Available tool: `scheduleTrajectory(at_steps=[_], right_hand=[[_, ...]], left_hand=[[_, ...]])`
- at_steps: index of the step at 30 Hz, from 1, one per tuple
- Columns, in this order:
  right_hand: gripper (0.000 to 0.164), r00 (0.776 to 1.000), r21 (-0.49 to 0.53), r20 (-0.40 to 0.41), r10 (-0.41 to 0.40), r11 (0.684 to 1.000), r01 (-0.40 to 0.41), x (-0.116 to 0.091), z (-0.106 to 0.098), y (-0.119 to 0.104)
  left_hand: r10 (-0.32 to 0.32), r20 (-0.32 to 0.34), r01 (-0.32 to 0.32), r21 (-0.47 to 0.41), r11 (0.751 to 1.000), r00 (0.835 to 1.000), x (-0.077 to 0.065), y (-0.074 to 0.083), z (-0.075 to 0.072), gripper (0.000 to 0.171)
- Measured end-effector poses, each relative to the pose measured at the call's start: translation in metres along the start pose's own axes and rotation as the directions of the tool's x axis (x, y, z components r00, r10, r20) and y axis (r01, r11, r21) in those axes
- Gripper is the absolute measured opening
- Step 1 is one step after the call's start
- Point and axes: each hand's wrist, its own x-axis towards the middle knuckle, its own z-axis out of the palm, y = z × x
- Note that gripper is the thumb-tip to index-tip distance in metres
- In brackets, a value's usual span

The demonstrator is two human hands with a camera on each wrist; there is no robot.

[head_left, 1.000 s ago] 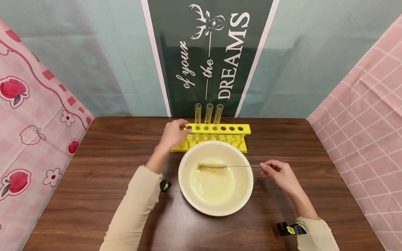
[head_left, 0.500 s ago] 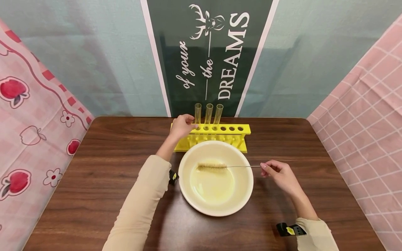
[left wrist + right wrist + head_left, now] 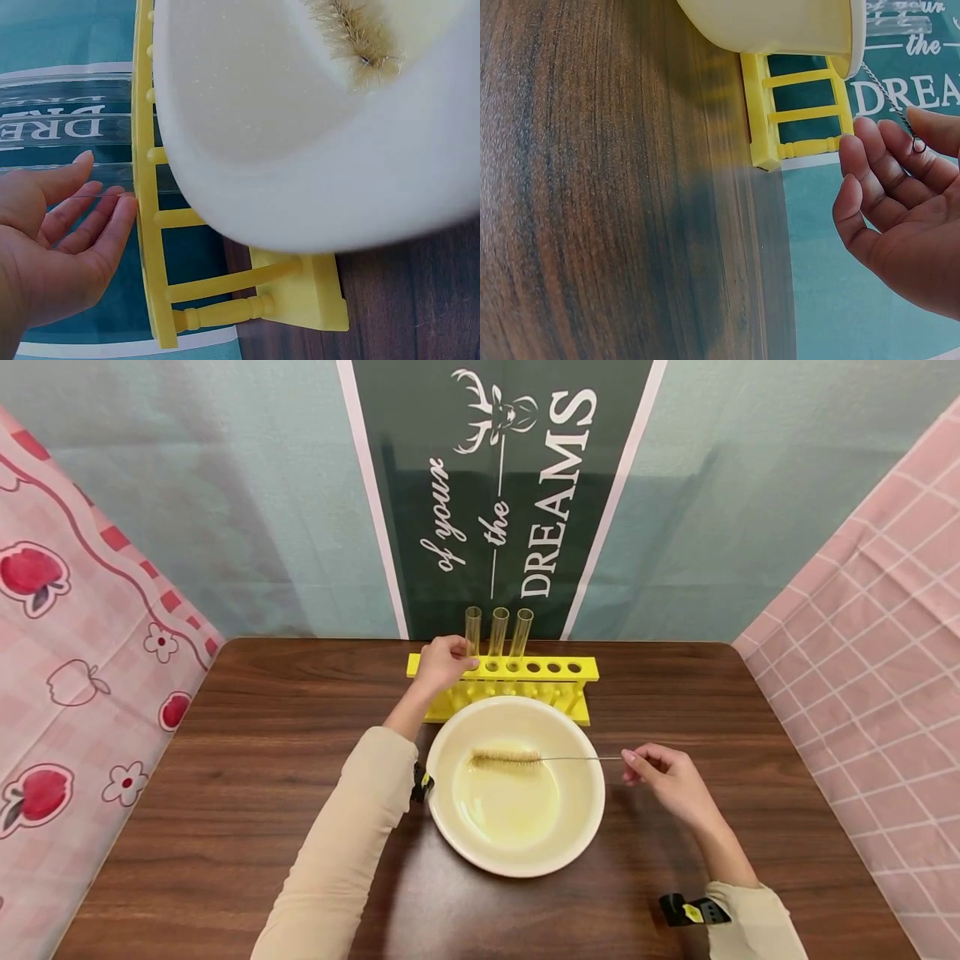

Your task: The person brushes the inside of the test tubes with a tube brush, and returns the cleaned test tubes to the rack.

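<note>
My left hand (image 3: 441,663) is at the leftmost of three clear test tubes (image 3: 472,625), which stand upright in a yellow test tube rack (image 3: 585,670). In the left wrist view, thumb and curled fingers (image 3: 112,221) lie on either side of that tube, just above the rack's top bar. On the right, my right hand (image 3: 666,777) pinches the looped end of a test tube brush's wire handle (image 3: 889,96) between thumb and fingers. The brush's tan bristles (image 3: 506,758) lie in a cream basin (image 3: 592,822) holding shallow, yellowish liquid.
The basin stands close in front of the rack and hides part of its base. Several rack holes (image 3: 553,667) to the right hold no tubes. A dark wooden table (image 3: 247,777) carries everything, with a printed cloth (image 3: 495,527) behind it.
My left hand has moved right along the rack, from its left end to the leftmost test tube, with fingers now around it. The right hand and brush have stayed in place.
</note>
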Motion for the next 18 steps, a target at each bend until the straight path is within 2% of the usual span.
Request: scheduleTrajectory(at_steps=[12, 18], right_hand=[[0.026, 1.000, 0.018, 0.001, -0.012, 1.000, 0.012, -0.0013, 0.0005, -0.0022], [0.027, 1.000, -0.004, 0.000, -0.009, 1.000, 0.009, -0.0008, 0.0008, -0.0013]], left_hand=[[-0.010, -0.015, 0.009, -0.040, 0.999, 1.000, -0.0012, 0.0013, 0.0002, 0.021], [0.002, -0.035, -0.004, -0.053, 0.999, 0.999, -0.0012, 0.0008, 0.0002, 0.017]])
